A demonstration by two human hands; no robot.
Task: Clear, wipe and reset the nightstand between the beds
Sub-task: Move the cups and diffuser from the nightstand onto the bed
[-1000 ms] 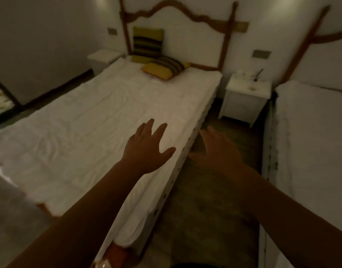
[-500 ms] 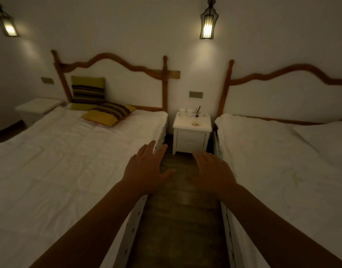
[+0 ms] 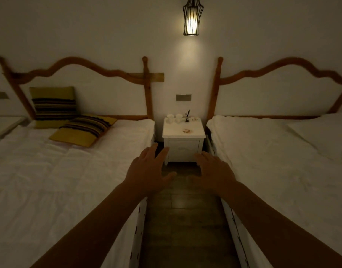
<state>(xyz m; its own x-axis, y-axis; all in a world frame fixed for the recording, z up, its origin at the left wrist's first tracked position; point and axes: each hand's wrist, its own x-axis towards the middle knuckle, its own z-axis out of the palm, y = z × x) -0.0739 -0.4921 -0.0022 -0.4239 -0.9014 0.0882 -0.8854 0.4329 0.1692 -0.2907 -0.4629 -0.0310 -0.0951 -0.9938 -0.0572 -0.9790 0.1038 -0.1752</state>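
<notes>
the biggest change is the view itself: a second ago it looked slantwise over the left bed (image 3: 69,171) with the nightstand (image 3: 183,144) off to the right, and now it faces straight down the aisle with the nightstand dead ahead, larger and centred. the person has swung round and started in toward it, so this reads as the approach and none of the clearing has begun.

left of the nightstand lies the left bed, its striped cushions (image 3: 69,117) up at the head end; right of the nightstand lies the right bed (image 3: 278,167), plain white. the wooden floor (image 3: 183,219) runs from the viewer up to the nightstand's feet. above the nightstand hangs a lit cage lamp (image 3: 192,17).

both arms have stayed stretched out ahead through the turn. the left hand (image 3: 147,171) is spread flat and holds nothing, and it overlaps the nightstand's lower left corner only in the view. the right hand (image 3: 214,171) is likewise splayed and empty, below the nightstand's right front leg. neither touches it.

the nightstand top is still loaded: white cups (image 3: 174,118) at the back, a reed diffuser (image 3: 187,117) beside them, and a small item (image 3: 186,130) near the middle, too small to identify. those look like the first things to lift off once within reach. no cloth is in view, so wiping will need one fetched.
</notes>
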